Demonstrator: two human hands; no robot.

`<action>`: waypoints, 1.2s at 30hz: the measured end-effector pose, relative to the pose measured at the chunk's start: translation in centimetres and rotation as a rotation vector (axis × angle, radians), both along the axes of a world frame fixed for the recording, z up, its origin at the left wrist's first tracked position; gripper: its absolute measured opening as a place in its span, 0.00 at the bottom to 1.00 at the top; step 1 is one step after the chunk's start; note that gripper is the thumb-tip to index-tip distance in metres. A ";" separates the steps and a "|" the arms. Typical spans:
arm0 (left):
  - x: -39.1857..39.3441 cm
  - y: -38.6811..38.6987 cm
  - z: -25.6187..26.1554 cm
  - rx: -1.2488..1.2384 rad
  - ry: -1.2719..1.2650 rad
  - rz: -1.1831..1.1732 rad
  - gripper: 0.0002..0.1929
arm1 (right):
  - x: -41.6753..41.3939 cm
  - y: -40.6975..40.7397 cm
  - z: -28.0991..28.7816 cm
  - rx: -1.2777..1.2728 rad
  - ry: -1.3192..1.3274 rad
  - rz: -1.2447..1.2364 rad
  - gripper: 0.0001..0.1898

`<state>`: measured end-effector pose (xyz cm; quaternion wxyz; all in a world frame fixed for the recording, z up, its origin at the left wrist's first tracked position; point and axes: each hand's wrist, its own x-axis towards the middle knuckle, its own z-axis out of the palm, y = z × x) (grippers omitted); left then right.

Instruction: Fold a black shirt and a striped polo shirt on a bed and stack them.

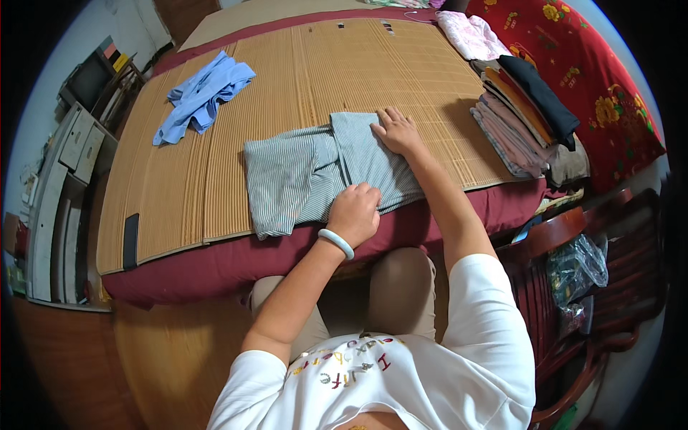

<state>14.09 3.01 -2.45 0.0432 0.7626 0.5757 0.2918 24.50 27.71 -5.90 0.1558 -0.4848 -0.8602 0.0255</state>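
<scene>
A green-and-white striped garment [285,172], partly folded, lies on the bamboo mat [258,115] near the bed's front edge. My left hand [355,212], with a pale bangle at the wrist, has its fingers curled on the garment's near edge beside a raised fold. What the fingertips pinch is hidden under the hand. At the far right corner of the same garment rests my right hand [398,131], palm down, fingers apart, partly over the mat.
A crumpled blue shirt [207,97] lies far left on the mat. To the right stand a stack of folded clothes [516,126] and a pink-and-white cloth [473,35], beside a red floral cover [586,70]. A wooden chair [559,231] holding plastic bags [578,269] is at the right.
</scene>
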 end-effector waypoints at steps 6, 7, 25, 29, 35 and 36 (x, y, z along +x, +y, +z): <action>1.6 0.3 0.1 0.064 0.002 -0.053 0.06 | 7.6 5.3 1.5 -0.132 0.303 0.018 0.28; 1.4 0.0 0.3 0.054 -0.003 -0.054 0.06 | 7.4 4.7 2.6 -0.187 0.371 -0.119 0.26; -0.1 -0.6 1.7 0.013 -0.034 -0.064 0.12 | 15.1 -13.4 2.9 -0.223 0.536 -0.033 0.21; -1.2 0.1 2.7 0.211 -0.053 0.080 0.13 | 14.4 -8.5 3.6 -0.440 0.274 -0.244 0.23; -4.0 0.5 2.1 -0.012 0.111 0.442 0.35 | 13.0 -6.3 3.7 -0.708 0.305 -0.166 0.22; -4.0 0.4 2.0 -0.147 0.188 0.448 0.36 | 13.2 -5.9 3.8 -0.698 0.394 -0.181 0.21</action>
